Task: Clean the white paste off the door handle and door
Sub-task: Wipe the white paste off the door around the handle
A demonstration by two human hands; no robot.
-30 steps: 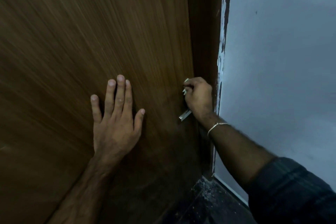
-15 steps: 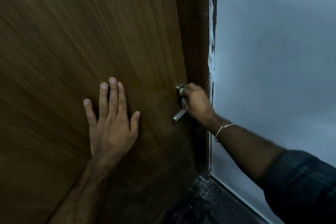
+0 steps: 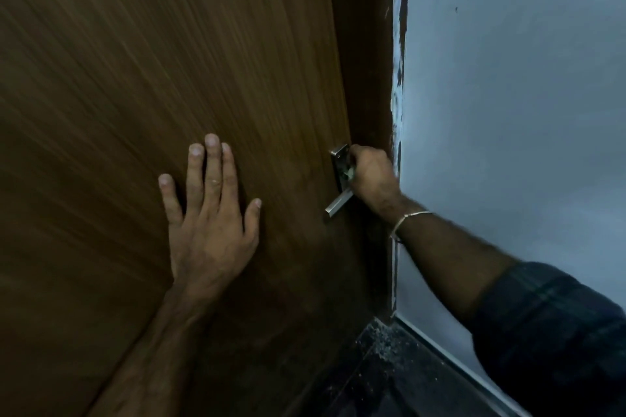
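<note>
The brown wooden door (image 3: 169,61) fills the left of the view. My left hand (image 3: 211,223) lies flat on it, fingers straight and pointing up. At the door's right edge is the metal door handle (image 3: 338,205), its lever angled down to the left below a narrow plate (image 3: 339,156). My right hand (image 3: 372,176) has its fingers curled against the plate and pinches a small pale wad (image 3: 348,173) on it. What the wad is made of is unclear. The hand hides the lower plate and the lever's root.
The dark door frame (image 3: 366,44) stands right of the door, with ragged white paint (image 3: 397,105) along its edge. A pale grey wall (image 3: 508,112) runs off to the right. Below lies a dark floor (image 3: 389,366) with specks of debris in the corner.
My right hand has slid a little down the handle plate, uncovering its top corner. My left hand has stayed flat on the door.
</note>
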